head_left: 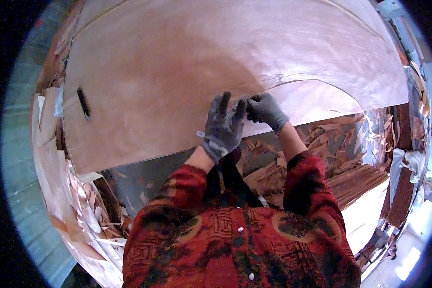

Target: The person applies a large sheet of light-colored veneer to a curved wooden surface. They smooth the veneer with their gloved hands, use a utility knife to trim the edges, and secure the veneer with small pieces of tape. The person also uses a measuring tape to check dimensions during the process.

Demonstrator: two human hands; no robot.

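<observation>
A large, thin, pale-brown wood veneer sheet (153, 86) lies across the work surface in front of me. My left hand (223, 122), in a grey glove, rests on it near the front edge with its fingers spread. Beside it, my right hand (268, 111), gloved too, is closed with the fingers curled and the tips pressed together at the sheet. What is pinched there is hidden. To the right of that hand, a curved edge in the veneer bounds a paler area (317, 98) along the front.
A narrow black object (83, 104) lies on the sheet at the left. Veneer scraps (321, 139) litter the floor below the front edge, with more scraps (89, 201) at the lower left. A stack of veneer (345, 182) stands at the lower right.
</observation>
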